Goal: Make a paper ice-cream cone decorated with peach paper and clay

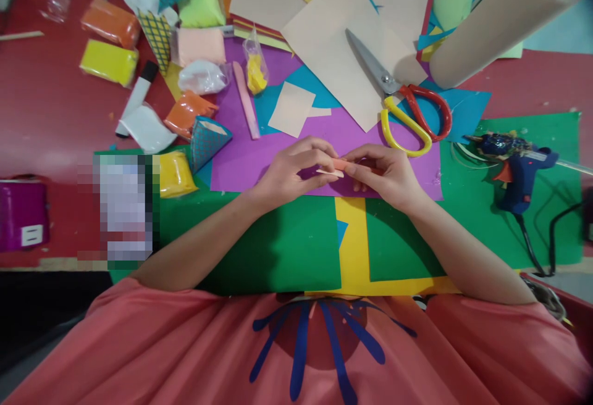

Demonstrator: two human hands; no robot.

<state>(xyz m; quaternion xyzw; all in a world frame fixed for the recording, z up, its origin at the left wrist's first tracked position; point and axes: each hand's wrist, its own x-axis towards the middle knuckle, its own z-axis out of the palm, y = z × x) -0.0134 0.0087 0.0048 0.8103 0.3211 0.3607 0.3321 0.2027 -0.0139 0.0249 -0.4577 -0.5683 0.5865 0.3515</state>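
My left hand [296, 170] and my right hand [386, 173] meet over the purple sheet [241, 167]. Between their fingertips is a small peach paper strip [341, 164], pinched from both sides; it looks curled or folded. A paler edge shows just below it, by the left fingers. Beyond the hands lie a cream paper square [291, 108] and a pink stick-like tool [246, 101]. Large scissors [386, 81] with one red and one yellow handle rest further right, their blades apart.
Packets of coloured clay [109, 62] and patterned paper cones [208, 139] crowd the left. A blue glue gun [523, 173] with its cord lies right, on a green sheet [463, 226]. A thick cardboard tube [495, 28] slants at the upper right. A marker [138, 96] lies left.
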